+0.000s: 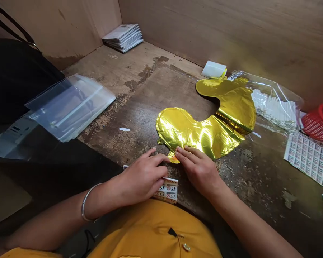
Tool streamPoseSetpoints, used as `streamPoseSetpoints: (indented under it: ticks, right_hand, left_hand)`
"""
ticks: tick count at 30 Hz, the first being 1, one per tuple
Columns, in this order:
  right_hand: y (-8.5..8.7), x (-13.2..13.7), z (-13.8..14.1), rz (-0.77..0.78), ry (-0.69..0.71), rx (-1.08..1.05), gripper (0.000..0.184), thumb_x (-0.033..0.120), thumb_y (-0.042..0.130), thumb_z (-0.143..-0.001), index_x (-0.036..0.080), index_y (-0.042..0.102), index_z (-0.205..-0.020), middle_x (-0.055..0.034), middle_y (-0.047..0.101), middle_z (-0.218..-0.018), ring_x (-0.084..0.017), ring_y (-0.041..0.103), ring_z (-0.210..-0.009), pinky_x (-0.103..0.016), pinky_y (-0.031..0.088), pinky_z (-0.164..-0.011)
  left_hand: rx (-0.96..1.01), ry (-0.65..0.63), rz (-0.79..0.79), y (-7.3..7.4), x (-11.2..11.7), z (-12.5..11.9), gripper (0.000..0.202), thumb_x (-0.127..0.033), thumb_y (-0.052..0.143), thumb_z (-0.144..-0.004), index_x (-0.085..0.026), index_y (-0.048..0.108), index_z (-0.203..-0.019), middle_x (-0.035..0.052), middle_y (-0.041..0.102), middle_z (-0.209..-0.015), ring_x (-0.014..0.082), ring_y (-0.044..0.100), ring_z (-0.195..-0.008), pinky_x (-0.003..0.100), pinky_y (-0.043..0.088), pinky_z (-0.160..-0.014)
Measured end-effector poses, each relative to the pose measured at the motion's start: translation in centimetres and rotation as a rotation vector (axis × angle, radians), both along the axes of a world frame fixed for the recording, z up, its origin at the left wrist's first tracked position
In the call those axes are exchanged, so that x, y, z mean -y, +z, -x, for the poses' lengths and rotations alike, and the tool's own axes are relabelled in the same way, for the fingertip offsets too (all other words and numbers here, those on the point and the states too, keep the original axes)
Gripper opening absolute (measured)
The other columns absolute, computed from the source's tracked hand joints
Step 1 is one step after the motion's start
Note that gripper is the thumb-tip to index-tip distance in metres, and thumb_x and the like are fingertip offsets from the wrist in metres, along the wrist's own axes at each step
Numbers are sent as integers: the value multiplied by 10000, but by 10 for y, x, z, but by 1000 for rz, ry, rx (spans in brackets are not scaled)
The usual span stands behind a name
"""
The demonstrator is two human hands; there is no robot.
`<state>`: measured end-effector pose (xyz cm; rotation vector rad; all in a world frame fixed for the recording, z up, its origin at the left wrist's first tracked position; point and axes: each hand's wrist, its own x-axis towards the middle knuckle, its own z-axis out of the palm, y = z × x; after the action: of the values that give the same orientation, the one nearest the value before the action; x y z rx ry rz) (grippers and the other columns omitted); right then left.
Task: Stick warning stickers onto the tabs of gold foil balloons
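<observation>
A shiny gold foil balloon [177, 125], flat and curved with a fold at its right, lies on the table. My right hand [200, 168] rests on its near edge, fingers stretched out and lying flat beside a small orange spot. My left hand [145, 175] is just left of the balloon's small near tab, its index finger reaching toward it. The lower fingers of that hand curl over a strip of CE-marked stickers [171, 190] at the table's front edge. Part of the strip is hidden under the hand.
Clear plastic sleeves [75, 104] lie at the left, near a black bag [18, 79]. White folded sheets [123, 36] are stacked in the back corner. At the right are a plastic bag of white sticks [274, 107], a red basket [319, 122] and a larger sticker sheet [312, 157].
</observation>
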<state>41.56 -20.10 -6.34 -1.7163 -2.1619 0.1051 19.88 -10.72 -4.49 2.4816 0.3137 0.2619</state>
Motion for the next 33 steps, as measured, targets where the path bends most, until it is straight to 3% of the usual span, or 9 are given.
streamPoseSetpoints:
  ticks: [5, 9, 16, 20, 23, 26, 29, 31, 33]
  right_hand:
    - [6, -13, -6, 44, -197, -379, 103, 251, 619, -867, 219, 713, -843, -42, 747, -863, -185, 662, -809, -324, 543, -735]
    - [13, -23, -16, 221, -396, -574, 323, 440, 643, -819, 193, 621, -612, 23, 545, -559, -127, 493, -555, -257, 396, -529]
    - [26, -40, -28, 458, -485, -914, 495, 634, 557, -781, 171, 587, -607, 34, 436, -541, -99, 346, -515, -244, 273, -466]
    - [27, -44, -29, 410, -455, -862, 490, 625, 557, -777, 192, 473, -563, 50, 357, -527, -91, 300, -510, -241, 253, -458]
    - [30, -38, -30, 337, -421, -771, 436, 566, 503, -845, 195, 487, -616, 31, 438, -558, -112, 396, -532, -252, 345, -494]
    - [31, -23, -30, 101, -320, -475, 291, 466, 619, -806, 190, 607, -898, -83, 663, -922, -234, 604, -871, -378, 507, -751]
    - [24, -5, -32, -47, -205, -141, 533, 281, 687, -728, 169, 554, -1232, -175, 559, -1341, -347, 469, -1264, -558, 410, -1016]
    - [19, 2, -36, -46, -199, -82, 420, 177, 603, -748, 168, 621, -1167, -156, 622, -1277, -335, 512, -1231, -553, 425, -1011]
    - [18, -2, -46, -30, -275, -172, 272, 147, 544, -770, 198, 703, -986, -104, 723, -1059, -287, 629, -1039, -475, 505, -898]
  left_hand:
    - [33, 46, -12, 4, 0, 1, 93, -157, 519, -881, -169, 599, -835, 100, 578, -1199, 217, 552, -1131, 463, 388, -1092]
    - [25, 61, -54, 9, -1, -2, 90, -145, 537, -866, -164, 612, -821, 113, 542, -1261, 254, 473, -1241, 471, 357, -1119]
    - [45, 55, -178, 27, 0, -14, 105, -148, 534, -864, -152, 629, -818, 140, 515, -1356, 285, 440, -1305, 483, 347, -1134]
    - [64, -143, -177, 20, -8, -31, 121, -170, 535, -875, -153, 647, -833, 139, 520, -1391, 266, 463, -1315, 469, 338, -1141]
    - [61, -223, -116, 7, -19, -46, 98, -189, 579, -847, -169, 654, -788, 113, 603, -1271, 247, 546, -1213, 420, 430, -1048]
    - [27, -200, -93, 0, -26, -54, 97, -198, 595, -831, -186, 660, -760, 65, 672, -967, 219, 611, -993, 362, 490, -888]
    - [4, -165, -116, 0, -25, -55, 114, -215, 597, -827, -198, 658, -732, 36, 642, -774, 217, 593, -875, 359, 486, -824]
    - [7, -150, -116, 1, -23, -53, 137, -225, 598, -830, -199, 651, -706, 34, 640, -758, 217, 593, -875, 361, 487, -831]
    - [16, -151, -104, 1, -22, -52, 140, -214, 597, -833, -193, 650, -705, 56, 678, -905, 228, 603, -989, 379, 483, -898]
